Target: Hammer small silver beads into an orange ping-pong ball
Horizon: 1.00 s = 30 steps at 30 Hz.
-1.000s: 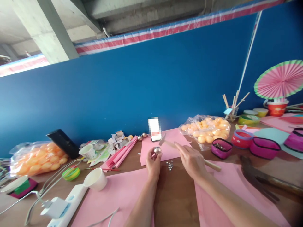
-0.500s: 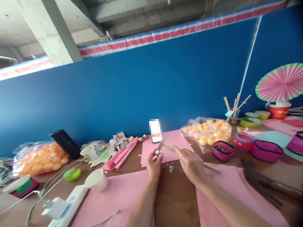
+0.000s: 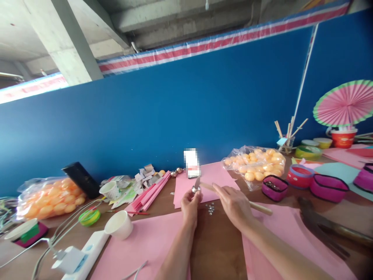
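My left hand [image 3: 190, 204] is closed, its thumb and fingers pinching a shiny silver metal ball [image 3: 196, 189] above the table. My right hand [image 3: 234, 202] wraps round the pale wooden handle of a hammer [image 3: 264, 208]. The handle's far part points left, and its narrow grey metal head is right at the top of the ball; whether they touch I cannot tell. Between my hands, several small silver pieces [image 3: 210, 209] lie on the brown table. Pink paper [image 3: 210, 177] lies flat beyond them, with a phone [image 3: 192, 163] standing upright on it.
Bags of orange balls [image 3: 256, 163] stand at the back right and far left. A claw hammer [image 3: 323, 225] lies at the right, by magenta containers [image 3: 329, 187]. A white cup [image 3: 119, 224] and a power strip [image 3: 87, 252] with cables are at left. A blue partition [image 3: 175, 116] rises behind.
The hammer's head and the silver ball look a little closer together than before. My left hand has shifted very slightly; both hands keep their hold.
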Each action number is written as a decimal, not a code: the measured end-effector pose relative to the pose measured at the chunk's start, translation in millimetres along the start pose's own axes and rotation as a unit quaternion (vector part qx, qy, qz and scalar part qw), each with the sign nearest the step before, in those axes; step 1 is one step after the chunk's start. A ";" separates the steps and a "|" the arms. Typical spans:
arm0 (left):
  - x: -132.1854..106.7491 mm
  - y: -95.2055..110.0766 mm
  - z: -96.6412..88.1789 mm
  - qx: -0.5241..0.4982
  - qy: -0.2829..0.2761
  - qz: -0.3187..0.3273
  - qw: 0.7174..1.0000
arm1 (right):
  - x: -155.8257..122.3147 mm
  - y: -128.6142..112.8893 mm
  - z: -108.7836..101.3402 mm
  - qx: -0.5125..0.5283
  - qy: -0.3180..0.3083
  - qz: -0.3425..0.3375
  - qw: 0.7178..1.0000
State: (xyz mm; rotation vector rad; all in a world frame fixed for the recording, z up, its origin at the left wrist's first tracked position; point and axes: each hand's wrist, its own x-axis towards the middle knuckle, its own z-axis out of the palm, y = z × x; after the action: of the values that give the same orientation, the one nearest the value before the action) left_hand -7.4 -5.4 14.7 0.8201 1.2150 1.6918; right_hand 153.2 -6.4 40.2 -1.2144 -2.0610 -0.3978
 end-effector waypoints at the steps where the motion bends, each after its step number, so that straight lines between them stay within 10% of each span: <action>1: -0.3 0.9 0.6 -0.009 0.002 -0.005 1.000 | 0.0 -0.1 0.2 0.001 0.002 0.002 1.000; 30: 3.3 2.6 0.8 -0.202 -0.013 -0.136 0.970 | -1.2 0.3 3.1 0.016 0.010 0.011 1.000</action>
State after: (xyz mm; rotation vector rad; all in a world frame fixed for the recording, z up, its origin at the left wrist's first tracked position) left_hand -8.8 -2.4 17.5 0.4050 0.8744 1.6189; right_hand 152.5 -5.2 37.2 -1.2082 -2.0266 -0.3631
